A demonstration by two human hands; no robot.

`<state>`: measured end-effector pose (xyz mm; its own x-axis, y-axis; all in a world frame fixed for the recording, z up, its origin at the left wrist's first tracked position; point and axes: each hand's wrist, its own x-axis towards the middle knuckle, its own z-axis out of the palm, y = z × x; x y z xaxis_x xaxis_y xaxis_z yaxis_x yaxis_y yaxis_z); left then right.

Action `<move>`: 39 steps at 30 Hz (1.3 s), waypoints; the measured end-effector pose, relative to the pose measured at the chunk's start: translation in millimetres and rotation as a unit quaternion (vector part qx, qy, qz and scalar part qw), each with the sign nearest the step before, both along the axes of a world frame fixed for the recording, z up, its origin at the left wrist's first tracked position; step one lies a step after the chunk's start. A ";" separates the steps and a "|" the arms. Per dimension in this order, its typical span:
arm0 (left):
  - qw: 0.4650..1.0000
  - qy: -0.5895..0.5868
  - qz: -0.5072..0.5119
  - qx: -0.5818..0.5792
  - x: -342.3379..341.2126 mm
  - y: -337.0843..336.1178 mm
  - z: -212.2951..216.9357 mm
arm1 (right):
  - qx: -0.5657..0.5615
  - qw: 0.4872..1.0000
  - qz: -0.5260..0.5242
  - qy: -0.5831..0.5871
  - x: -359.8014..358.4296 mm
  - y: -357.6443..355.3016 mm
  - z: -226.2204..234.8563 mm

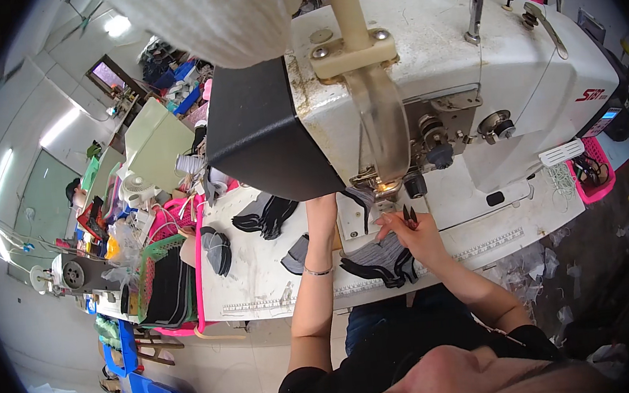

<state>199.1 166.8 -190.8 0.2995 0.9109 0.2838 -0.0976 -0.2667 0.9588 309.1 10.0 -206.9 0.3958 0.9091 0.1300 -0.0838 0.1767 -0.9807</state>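
The white surface (250, 273) is the largest thing close by, and on it stands a big white sewing machine (421, 45) whose black cover (272, 140) juts out at the left. Past the left end of the surface sits a green basket (143, 301) full of dark cloth. A ruler strip (476, 248) runs along the front edge. Grey-and-black cloth lies in several places: a stack (265, 214) left of the left forearm, a bundle (217, 251) farther left, and a loose piece (296, 256) partly behind that forearm. Another piece, the near cloth (381, 256), lies in front of the machine, just below the right hand (415, 236), while a cloth strip (364, 203) sits beside the needle area. The left hand (322, 209) reaches under the black cover, so I cannot tell whether it grips anything. The right hand is curled around a dark pointed tool (410, 215), its tips upward and its forefinger near the needle area. With fingers this close, an early start of the machine could catch one; the tool's tips could snag the cloth; and the near cloth, hanging over the front edge, could slide off if a forearm brushes it
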 end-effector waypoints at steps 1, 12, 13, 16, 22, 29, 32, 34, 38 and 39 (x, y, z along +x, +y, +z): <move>0.998 -0.005 -0.038 -0.043 -4.1 2.1 -2.4 | -0.003 1.000 0.003 -0.004 -1.0 -0.2 -0.4; 0.980 0.081 0.180 -0.028 -177.0 -20.2 -87.5 | -0.061 0.995 -0.027 0.069 14.9 -14.9 -19.5; 0.967 0.161 0.186 -0.072 -184.6 -30.1 -92.1 | -0.063 0.996 -0.022 0.065 13.0 -12.9 -20.1; 0.866 0.287 0.362 0.191 -173.5 -43.6 -105.4 | -0.065 0.996 -0.008 0.054 9.7 -8.2 -17.7; 0.910 0.329 0.017 0.251 -91.8 -72.5 -52.3 | -0.083 0.996 -0.001 0.030 7.6 -13.1 -10.9; 0.873 0.419 -0.039 0.244 -66.4 -82.4 -56.0 | -0.077 0.995 -0.017 -0.066 14.6 -27.0 -36.7; 0.870 0.389 -0.008 0.304 -64.6 -87.2 -56.6 | -0.083 0.983 -0.012 -0.164 16.3 -30.7 -49.8; 0.868 0.377 0.004 0.321 -63.7 -88.6 -57.5 | -0.111 0.942 -0.013 -0.315 16.3 -34.1 -42.9; 0.905 0.348 -0.076 0.232 -62.5 -87.8 -42.2 | -0.059 0.941 -0.041 -0.331 6.0 -34.6 -26.0; 0.916 0.337 -0.116 0.186 -62.9 -87.8 -30.8 | -0.041 0.944 -0.053 -0.324 4.5 -34.4 -15.3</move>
<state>136.1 79.0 -221.6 0.6944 0.6781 0.2408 0.3867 -0.6339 0.6698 313.6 -24.4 -222.2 0.3469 0.8863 0.3067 0.5517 0.0716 -0.8309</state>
